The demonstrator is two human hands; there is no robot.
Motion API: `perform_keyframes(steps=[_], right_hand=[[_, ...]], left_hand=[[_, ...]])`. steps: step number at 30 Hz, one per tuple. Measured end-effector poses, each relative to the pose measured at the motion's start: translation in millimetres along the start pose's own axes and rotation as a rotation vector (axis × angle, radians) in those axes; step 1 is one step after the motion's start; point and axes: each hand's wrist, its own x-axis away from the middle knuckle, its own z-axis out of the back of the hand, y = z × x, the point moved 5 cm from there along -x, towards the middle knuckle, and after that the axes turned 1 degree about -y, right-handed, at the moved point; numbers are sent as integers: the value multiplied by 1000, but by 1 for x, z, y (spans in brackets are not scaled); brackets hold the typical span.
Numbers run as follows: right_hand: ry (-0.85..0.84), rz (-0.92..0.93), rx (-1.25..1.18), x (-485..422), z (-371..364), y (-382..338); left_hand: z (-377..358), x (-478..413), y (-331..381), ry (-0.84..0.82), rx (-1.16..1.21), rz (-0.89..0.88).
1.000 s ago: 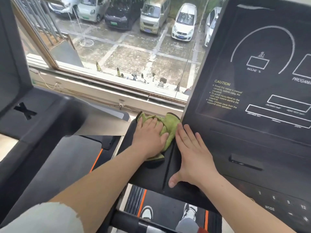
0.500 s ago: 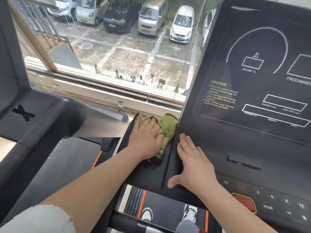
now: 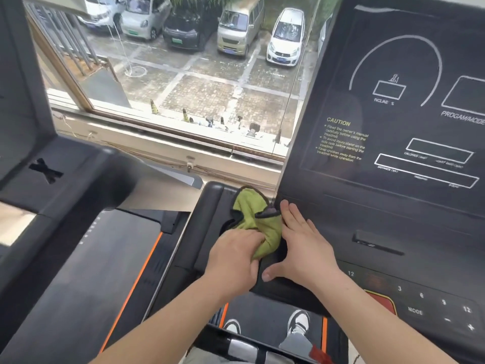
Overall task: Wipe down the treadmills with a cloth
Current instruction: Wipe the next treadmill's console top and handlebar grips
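Treadmill [image 3: 393, 232] parts fill our view from the feet up. Nearest to us, below our wrists, our shoes [image 3: 298, 321] stand on the belt [image 3: 263, 311] between its orange edge stripes.

Just above them, our left hand [image 3: 236, 258] has its fingers curled into the near end of the green cloth [image 3: 253, 219] and grips it in a bunch. The cloth lies on the treadmill's black side tray [image 3: 207, 206]. It stretches away from those fingertips toward the tray's far corner, with a dark-edged hem folded over on top.

Just right of the cloth and touching its edge, our right hand [image 3: 304, 245] lies flat on the console panel [image 3: 341, 214]. Its fingers are straight and close together, the thumb is spread toward the left hand, and it holds nothing. To the right of that wrist sit a red button [image 3: 381, 302] and keys marked 3, 6, 9, 12 and MODE.

Beyond the right fingertips the dark display [image 3: 409, 143] rises, with a yellow CAUTION notice and white outlined boxes. One of the boxes is labelled INCLINE %.

Left of the left knuckles, a neighbouring machine [image 3: 86, 258] shows a grey belt with an orange stripe.

Beyond the cloth's far end runs a pale window sill [image 3: 170, 151]. Farther still, through the glass, are striped traffic cones [image 3: 153, 107] and a paved yard with parked cars [image 3: 284, 35].
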Motion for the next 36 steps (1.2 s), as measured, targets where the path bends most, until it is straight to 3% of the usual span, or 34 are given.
perform_keyframes(steps=[3, 5, 8, 11, 13, 15, 16, 18, 20, 25, 27, 30, 33, 36], right_hand=[[-33, 47, 57, 1, 3, 3], [-83, 80, 98, 1, 7, 5], [-101, 116, 12, 5, 21, 14], [-12, 111, -176, 16, 32, 25], [37, 89, -299, 25, 31, 35], [70, 68, -409, 33, 27, 44], [92, 61, -449, 37, 27, 48], [129, 46, -496, 44, 27, 58], [153, 27, -523, 51, 27, 65], [230, 63, -487, 51, 24, 67], [230, 99, -500, 44, 25, 56], [191, 159, -494, 31, 26, 34], [105, 205, -440, 21, 30, 14], [123, 284, -278, 10, 39, 2]], left_hand=[[2, 26, 14, -51, -122, -149], [1, 49, 13, -79, -177, -146], [15, 61, -5, -77, -20, 267], [35, 41, -12, 167, 464, 605], [40, 14, -4, 280, 601, 621], [26, -15, 15, 183, 607, 554], [11, -27, 24, 93, 511, 513], [-25, -37, 40, -35, 77, 365], [-46, -29, 51, 10, -199, 293], [-50, 40, 59, 281, -207, 223], [-53, 75, 55, 270, -212, 207], [-39, 101, 39, 235, 25, 415], [-1, 101, 22, 432, 554, 806], [48, 91, 13, 629, 687, 830]])
